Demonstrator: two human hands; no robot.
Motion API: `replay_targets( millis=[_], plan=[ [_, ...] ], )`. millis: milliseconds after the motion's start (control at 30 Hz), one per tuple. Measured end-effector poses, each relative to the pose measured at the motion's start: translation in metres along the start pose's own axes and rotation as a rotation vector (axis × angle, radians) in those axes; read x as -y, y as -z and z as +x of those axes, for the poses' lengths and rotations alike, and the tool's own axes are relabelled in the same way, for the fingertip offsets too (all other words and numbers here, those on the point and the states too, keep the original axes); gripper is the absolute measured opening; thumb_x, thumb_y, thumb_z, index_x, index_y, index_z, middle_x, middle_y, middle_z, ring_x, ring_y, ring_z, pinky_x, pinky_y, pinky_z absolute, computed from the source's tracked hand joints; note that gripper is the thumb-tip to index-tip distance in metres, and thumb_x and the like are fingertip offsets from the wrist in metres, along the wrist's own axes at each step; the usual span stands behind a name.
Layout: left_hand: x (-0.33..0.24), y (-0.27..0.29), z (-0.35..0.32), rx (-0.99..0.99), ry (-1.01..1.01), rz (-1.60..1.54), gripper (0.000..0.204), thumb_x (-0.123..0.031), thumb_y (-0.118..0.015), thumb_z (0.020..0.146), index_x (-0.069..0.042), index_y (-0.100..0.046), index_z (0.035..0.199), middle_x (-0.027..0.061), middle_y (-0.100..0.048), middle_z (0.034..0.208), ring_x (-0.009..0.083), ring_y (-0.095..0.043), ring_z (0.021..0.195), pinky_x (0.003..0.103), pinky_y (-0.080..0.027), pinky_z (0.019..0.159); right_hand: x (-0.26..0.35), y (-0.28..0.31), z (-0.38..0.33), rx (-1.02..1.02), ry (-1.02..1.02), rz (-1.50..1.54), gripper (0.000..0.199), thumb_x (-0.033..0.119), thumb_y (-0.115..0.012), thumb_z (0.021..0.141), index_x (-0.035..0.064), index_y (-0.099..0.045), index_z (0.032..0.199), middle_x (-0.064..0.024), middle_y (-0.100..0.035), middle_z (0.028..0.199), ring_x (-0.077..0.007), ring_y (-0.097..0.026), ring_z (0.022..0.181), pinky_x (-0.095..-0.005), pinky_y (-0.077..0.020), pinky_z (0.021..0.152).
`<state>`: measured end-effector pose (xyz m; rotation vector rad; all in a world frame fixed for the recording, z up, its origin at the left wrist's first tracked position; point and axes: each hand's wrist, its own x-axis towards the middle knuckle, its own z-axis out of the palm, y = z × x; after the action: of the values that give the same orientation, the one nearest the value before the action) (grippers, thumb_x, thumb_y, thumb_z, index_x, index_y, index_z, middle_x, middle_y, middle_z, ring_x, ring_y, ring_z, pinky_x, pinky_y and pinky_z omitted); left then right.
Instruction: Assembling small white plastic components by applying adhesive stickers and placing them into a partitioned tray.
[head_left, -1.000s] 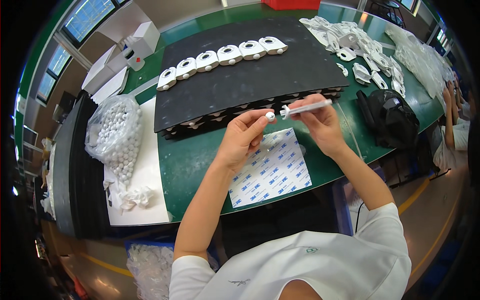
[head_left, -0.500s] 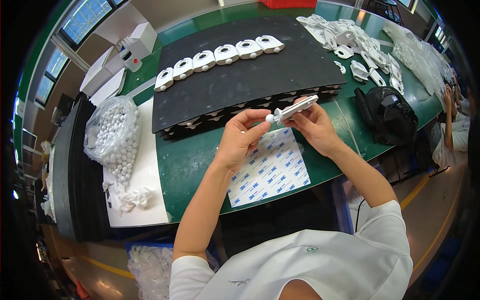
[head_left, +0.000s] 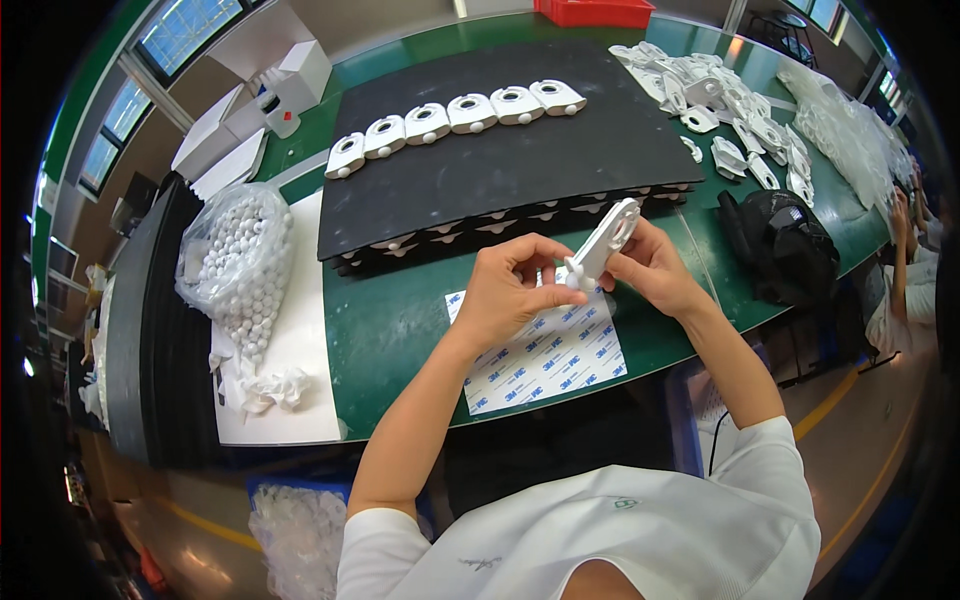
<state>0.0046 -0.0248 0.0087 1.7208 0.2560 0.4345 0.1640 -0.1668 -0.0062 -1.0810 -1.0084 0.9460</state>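
Both my hands hold one white plastic part [head_left: 603, 243] above the table's front edge. It is tilted up, and a round opening shows near its upper end. My right hand [head_left: 655, 272] grips its side between thumb and fingers. With thumb and fingertips, my left hand [head_left: 508, 290] pinches the lower end, where a small white ball was visible earlier; the fingers now partly cover it. Under the hands lies a white sheet with blue print [head_left: 545, 360]. Beyond, a row of several similar white parts [head_left: 470, 112], each with a ball at its front, rests on a black board [head_left: 440, 185].
A clear bag of white balls [head_left: 240, 265] stands at left on a white board [head_left: 300, 400], beside crumpled white paper [head_left: 275, 388]. Loose white parts [head_left: 715, 90] are heaped at the far right, near a black bag [head_left: 780, 240]. Further black boards are stacked with parts between them.
The white part has turned more upright, its opening now facing me. My left hand has come lower, its fingers now covering more of the ball end.
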Motion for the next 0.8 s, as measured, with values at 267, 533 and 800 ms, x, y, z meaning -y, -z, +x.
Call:
replay_targets(
  millis=[267,533,800],
  plan=[
    [0.001,0.005,0.002,-0.021,0.143,-0.389,0.026,-0.014,-0.069,0.075,-0.004,-0.058,0.096,-0.0052,-0.047,0.063,0.0009,-0.037,0.052,0.015,-0.028,0.045,0.074,0.016,0.069,-0.145,0.191,-0.357,0.036,0.008,-0.058,0.082,0.0033,-0.043,0.115,-0.0055,-0.061,0.089,-0.0098,-0.058,0.083,-0.023,-0.0459,0.075],
    [0.009,0.012,0.009,-0.026,0.32,-0.775,0.022,-0.022,-0.055,0.087,-0.005,-0.054,0.1,-0.001,-0.048,0.07,0.0029,-0.036,0.05,0.015,-0.021,0.037,0.042,0.149,0.186,-0.666,0.136,-0.968,0.032,0.019,-0.058,0.082,0.0023,-0.055,0.109,-0.0076,-0.063,0.081,-0.0104,-0.055,0.069,-0.0238,-0.043,0.062],
    [0.016,0.019,0.009,-0.004,0.344,-0.98,0.019,-0.01,-0.052,0.087,-0.004,-0.05,0.105,0.0041,-0.049,0.08,0.0058,-0.04,0.057,0.014,-0.025,0.037,0.042,0.148,0.191,-0.458,-0.245,-0.916,0.025,0.022,-0.06,0.079,0.0046,-0.066,0.096,-0.0049,-0.062,0.08,-0.0119,-0.054,0.064,-0.0245,-0.0457,0.055]
  ],
)
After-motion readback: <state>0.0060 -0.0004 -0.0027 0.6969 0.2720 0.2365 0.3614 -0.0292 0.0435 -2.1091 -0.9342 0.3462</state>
